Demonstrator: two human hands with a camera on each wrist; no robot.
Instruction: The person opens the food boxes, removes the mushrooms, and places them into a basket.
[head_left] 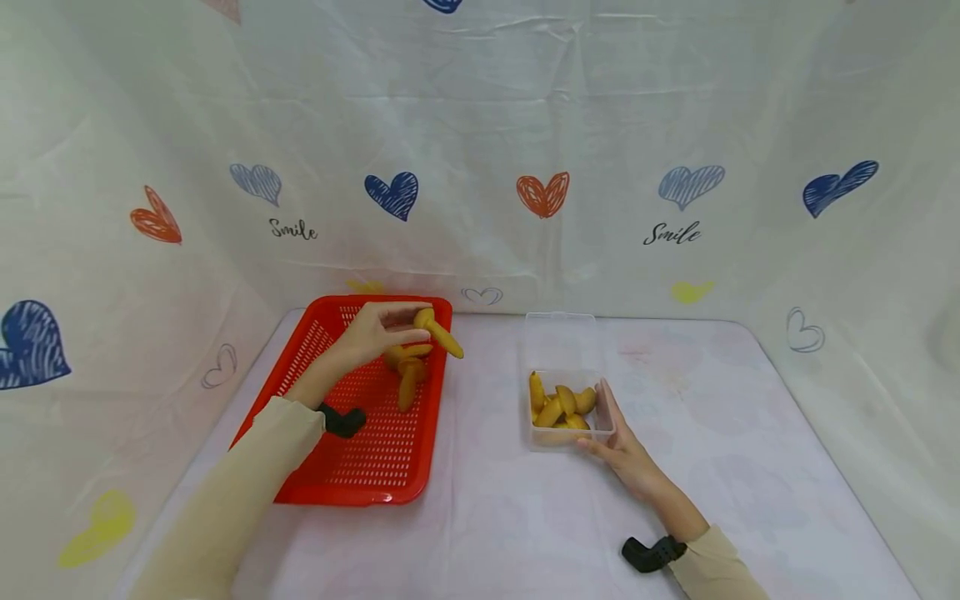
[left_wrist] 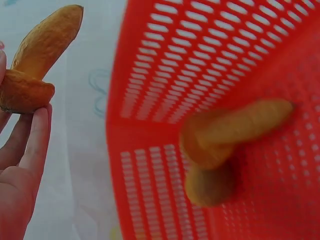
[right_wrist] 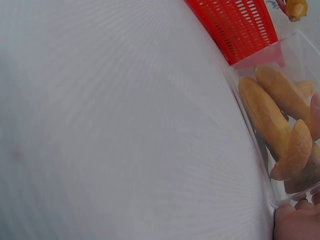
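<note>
My left hand [head_left: 386,325] pinches a yellow-brown mushroom [head_left: 442,335] by its cap, over the right rim of a red basket [head_left: 360,467]. In the left wrist view, that mushroom [left_wrist: 42,45] has its stem pointing up, clear of the basket wall. A few more mushrooms [head_left: 407,371] lie inside the basket, below the hand. My right hand [head_left: 626,454] grips the right side of a clear plastic box [head_left: 573,436], thumb at the near side. Several mushrooms [right_wrist: 265,117] are piled in the box, seen in part in the right wrist view.
The box's transparent lid [head_left: 560,342] stands open at its far side. A white cloth [head_left: 495,517] covers the table, and a white curtain [head_left: 480,125] printed with hearts rises behind and at both sides. Black straps [head_left: 345,422] sit on both wrists.
</note>
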